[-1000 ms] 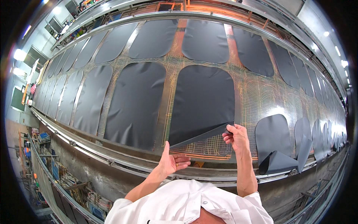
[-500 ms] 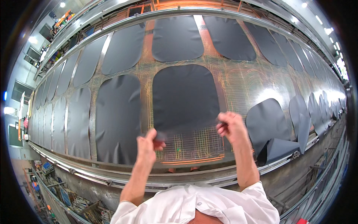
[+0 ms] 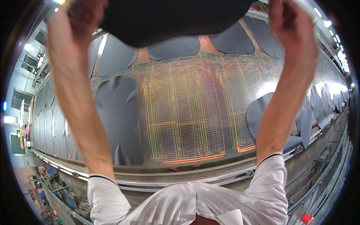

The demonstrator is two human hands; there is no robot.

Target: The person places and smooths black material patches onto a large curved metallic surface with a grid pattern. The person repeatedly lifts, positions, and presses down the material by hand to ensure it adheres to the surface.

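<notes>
Both arms are raised, and a black flexible sheet [image 3: 176,18] hangs between them at the top of the view. My left hand [image 3: 88,17], closed and partly in shadow, is at the sheet's left side. On its right side my right hand [image 3: 290,18] is closed with bent fingers. The sheet's lower edge curves downward; its upper part is cut off by the frame. Beneath it, the long table's bare top [image 3: 183,112] shows, scored with orange, yellow and green lines.
A flat dark sheet [image 3: 118,120] lies to the left, and others [image 3: 174,48] lie along the far row. On the right a sheet [image 3: 257,112] lies partly behind my forearm, close to folded pieces [image 3: 303,120]. A metal rail [image 3: 225,183] runs along the near edge.
The black sheet in the middle has come up off the table and toward the top of the view. Both hands have risen and spread apart, baring the lined surface underneath.
</notes>
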